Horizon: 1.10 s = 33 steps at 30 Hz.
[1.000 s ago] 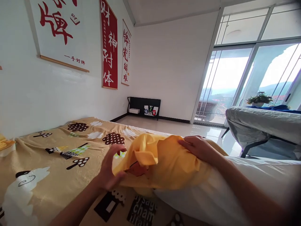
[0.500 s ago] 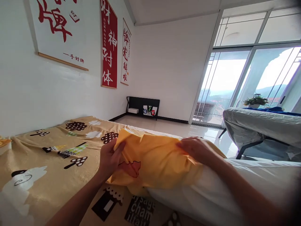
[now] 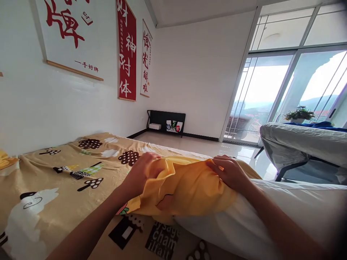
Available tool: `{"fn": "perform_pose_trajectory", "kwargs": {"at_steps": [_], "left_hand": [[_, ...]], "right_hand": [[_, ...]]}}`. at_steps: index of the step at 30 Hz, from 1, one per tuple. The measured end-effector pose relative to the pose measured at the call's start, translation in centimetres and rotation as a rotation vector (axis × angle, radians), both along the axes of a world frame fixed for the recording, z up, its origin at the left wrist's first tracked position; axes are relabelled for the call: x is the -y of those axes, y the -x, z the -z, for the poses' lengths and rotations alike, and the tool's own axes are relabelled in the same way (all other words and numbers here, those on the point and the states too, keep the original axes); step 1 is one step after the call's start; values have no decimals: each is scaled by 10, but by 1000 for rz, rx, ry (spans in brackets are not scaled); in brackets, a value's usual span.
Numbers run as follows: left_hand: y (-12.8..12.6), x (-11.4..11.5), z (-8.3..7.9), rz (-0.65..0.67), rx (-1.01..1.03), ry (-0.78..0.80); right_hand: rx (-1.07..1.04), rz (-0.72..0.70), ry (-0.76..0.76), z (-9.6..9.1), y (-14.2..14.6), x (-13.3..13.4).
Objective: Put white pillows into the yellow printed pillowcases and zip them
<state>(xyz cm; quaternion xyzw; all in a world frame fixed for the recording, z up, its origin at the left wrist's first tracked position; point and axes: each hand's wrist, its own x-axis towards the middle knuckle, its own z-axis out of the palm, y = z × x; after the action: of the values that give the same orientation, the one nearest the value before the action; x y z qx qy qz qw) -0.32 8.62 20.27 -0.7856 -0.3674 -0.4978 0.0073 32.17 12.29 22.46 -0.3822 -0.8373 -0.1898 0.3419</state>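
A yellow pillowcase (image 3: 189,184) with a printed pattern covers one end of a white pillow (image 3: 260,213), whose uncovered part extends right. At the left end of the case, my left hand (image 3: 142,171) is closed on a bunched fold of the cloth, its fingertips partly hidden by it. My right hand (image 3: 229,171) grips the case's upper edge near the bare pillow, with thumb and fingers pressed together on the fabric. Beneath lies a beige patterned bed sheet (image 3: 67,195) with dark trees, a sheep and lettering.
Yellow cloth (image 3: 7,160) lies at the bed's far left. A black shelf (image 3: 155,117) with a white box and a printed bag stands by the far wall. To the right is a grey covered table (image 3: 306,139) with a potted plant (image 3: 299,113), before sliding glass doors (image 3: 256,97).
My left hand has moved right and slightly up, bunching the left end of the pillowcase. My right hand keeps its hold with a small shift. The view has turned slightly.
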Motion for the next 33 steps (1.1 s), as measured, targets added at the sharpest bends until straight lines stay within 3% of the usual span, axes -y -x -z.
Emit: {"fn": "perform_pose_trajectory", "kwargs": {"at_steps": [4, 6, 8, 10, 12, 14, 16, 18, 20, 21, 23, 26, 29, 33], "left_hand": [[-12, -7, 0, 195, -66, 44], [-13, -4, -1, 299, -99, 48], [-10, -2, -2, 435, -131, 144], [-5, -2, -1, 583, -120, 336], [-2, -6, 6, 670, 30, 543], [-2, -10, 15, 667, 313, 691], [-6, -14, 24, 610, 637, 767], [-13, -18, 27, 560, 885, 823], [-21, -20, 24, 521, 1054, 861], [-24, -21, 22, 511, 1112, 868], [-29, -21, 17, 517, 1169, 860], [-29, -18, 15, 574, 1095, 799], [-20, -12, 19, 633, 836, 732], [-6, -10, 24, 664, 546, 690]], "right_hand": [[-49, 60, -252, 1, -3, -1], [-62, 87, -297, 1, -4, -1], [-68, 111, -251, 1, -3, -1], [-58, 99, -95, -1, -2, -3], [-50, 50, 98, -3, 0, -4], [-95, 27, 158, -7, 4, -1], [-207, 75, -48, -11, 14, 12], [-300, 92, -385, -9, 32, 36], [-295, -28, -589, -1, 57, 64], [-270, -153, -556, 6, 71, 77], [-160, -300, -331, 21, 98, 91], [-206, -272, -201, 38, 124, 82], [-321, -216, -223, 43, 132, 58], [-241, -251, -242, 42, 134, 43]]}}
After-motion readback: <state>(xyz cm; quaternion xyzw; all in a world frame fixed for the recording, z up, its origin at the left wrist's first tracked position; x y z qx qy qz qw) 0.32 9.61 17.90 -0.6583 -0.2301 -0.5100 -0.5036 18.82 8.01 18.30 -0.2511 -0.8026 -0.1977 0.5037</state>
